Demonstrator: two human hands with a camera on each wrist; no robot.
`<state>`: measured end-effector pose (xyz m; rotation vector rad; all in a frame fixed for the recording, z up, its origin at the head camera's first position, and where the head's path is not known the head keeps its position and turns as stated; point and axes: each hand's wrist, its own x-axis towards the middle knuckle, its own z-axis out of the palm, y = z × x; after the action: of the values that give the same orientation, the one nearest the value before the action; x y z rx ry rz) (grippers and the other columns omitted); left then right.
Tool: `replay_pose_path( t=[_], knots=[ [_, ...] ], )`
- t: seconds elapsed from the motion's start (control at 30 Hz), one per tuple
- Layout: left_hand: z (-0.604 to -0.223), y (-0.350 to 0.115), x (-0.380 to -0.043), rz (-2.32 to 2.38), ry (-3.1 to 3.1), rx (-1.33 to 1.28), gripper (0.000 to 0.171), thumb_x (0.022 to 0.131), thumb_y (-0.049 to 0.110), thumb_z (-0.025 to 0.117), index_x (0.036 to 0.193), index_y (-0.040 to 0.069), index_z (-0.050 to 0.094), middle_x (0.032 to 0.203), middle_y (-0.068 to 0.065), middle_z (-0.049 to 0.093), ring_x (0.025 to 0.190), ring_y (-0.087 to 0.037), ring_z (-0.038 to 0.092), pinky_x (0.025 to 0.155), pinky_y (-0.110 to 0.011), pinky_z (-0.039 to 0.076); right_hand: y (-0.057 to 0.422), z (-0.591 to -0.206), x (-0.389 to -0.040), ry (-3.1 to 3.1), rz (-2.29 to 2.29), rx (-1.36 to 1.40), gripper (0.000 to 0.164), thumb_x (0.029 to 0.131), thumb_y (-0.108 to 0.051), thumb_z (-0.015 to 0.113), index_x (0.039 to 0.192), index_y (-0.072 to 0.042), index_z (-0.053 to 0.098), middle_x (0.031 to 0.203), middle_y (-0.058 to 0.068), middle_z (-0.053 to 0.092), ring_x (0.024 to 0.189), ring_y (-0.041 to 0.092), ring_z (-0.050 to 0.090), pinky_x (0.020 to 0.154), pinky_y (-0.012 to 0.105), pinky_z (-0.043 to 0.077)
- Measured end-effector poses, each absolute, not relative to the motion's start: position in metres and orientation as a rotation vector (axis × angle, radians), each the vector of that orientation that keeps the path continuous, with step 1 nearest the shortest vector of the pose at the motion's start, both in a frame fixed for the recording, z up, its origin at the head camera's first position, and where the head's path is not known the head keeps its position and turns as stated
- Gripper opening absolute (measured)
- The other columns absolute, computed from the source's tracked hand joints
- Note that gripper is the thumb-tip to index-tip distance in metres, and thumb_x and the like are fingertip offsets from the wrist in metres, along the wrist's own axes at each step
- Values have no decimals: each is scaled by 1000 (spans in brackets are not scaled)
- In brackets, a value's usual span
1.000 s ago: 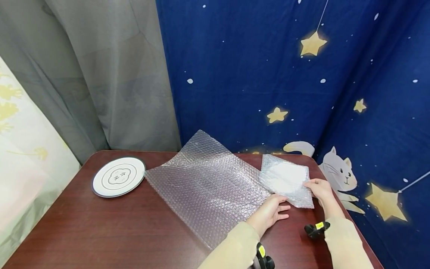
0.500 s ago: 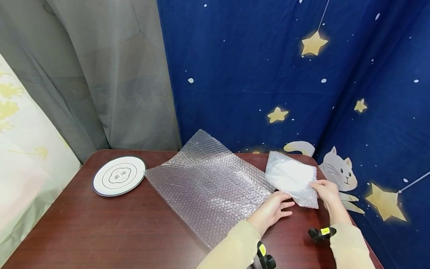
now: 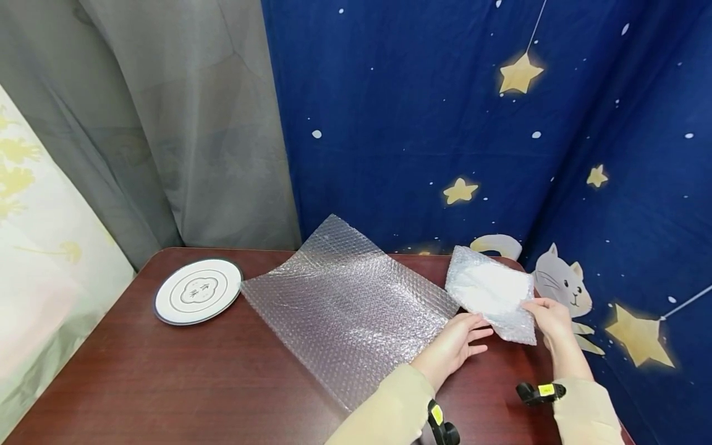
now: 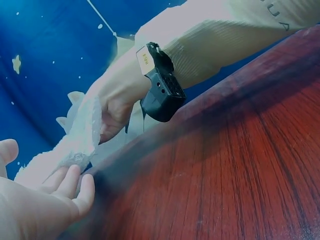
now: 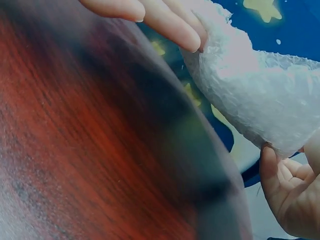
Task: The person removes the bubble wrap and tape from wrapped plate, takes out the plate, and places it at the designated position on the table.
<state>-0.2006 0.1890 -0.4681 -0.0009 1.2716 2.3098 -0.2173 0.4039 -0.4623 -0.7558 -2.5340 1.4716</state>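
Note:
A bubble-wrapped packet [image 3: 489,285] with something flat and white inside is held up at the table's far right corner. My right hand [image 3: 550,318] pinches its right edge; in the right wrist view, fingertips press its lower edge. At the packet's near left edge, my left hand [image 3: 453,343] touches it with fairly straight fingers, the lower ones spread free. In the left wrist view the left thumb stands apart from those fingers. What the white content is cannot be made out through the wrap.
A large sheet of bubble wrap [image 3: 345,303] lies across the middle of the table [image 3: 183,383], its back corner rising at the far edge. To the left sits a white plate [image 3: 222,290] with a dark rim. Grey and blue star-printed curtains [image 3: 400,123] hang behind.
Both hands have shifted slightly right, carrying the packet rightward and tilting its far left corner up. The bubble wrap sheet and the plate stay where they were.

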Motion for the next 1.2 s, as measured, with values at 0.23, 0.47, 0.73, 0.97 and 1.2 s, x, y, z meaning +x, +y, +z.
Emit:
replay_pose_path(
  t=[0.23,0.47,0.73,0.97,1.2],
  knots=[
    [-465,191,-200,2326,1295,6,22,95,19,57,109,2,53,100,-10,67,104,-32,63,90,-56,46,401,-451,-211,-2474,1543,-764,38,93,-24,59,108,10,55,121,21,44,101,32,44,72,31,44],
    [-461,190,-200,2308,1360,38,17,95,19,56,103,5,53,98,-14,70,97,-28,67,88,-51,48,400,-444,-206,-2445,1548,-765,42,93,-26,60,112,11,52,126,25,43,108,36,44,79,37,44],
    [-459,185,-198,2334,1402,119,15,95,19,55,99,7,48,91,-18,70,91,-29,69,87,-49,48,395,-438,-203,-2393,1522,-763,28,91,-22,63,101,4,58,112,15,50,89,23,51,63,28,47],
    [-454,180,-201,2328,1415,205,20,99,24,51,104,6,46,88,-25,69,89,-33,68,80,-38,52,387,-425,-198,-2416,1563,-712,31,93,-19,60,110,6,54,107,14,51,82,18,53,61,23,48],
    [-451,173,-205,2354,1395,220,19,101,23,47,99,5,44,83,-29,67,84,-40,68,74,-35,54,380,-420,-195,-2396,1561,-679,28,92,-19,63,105,6,55,92,4,55,76,13,54,61,24,49]
  ],
)
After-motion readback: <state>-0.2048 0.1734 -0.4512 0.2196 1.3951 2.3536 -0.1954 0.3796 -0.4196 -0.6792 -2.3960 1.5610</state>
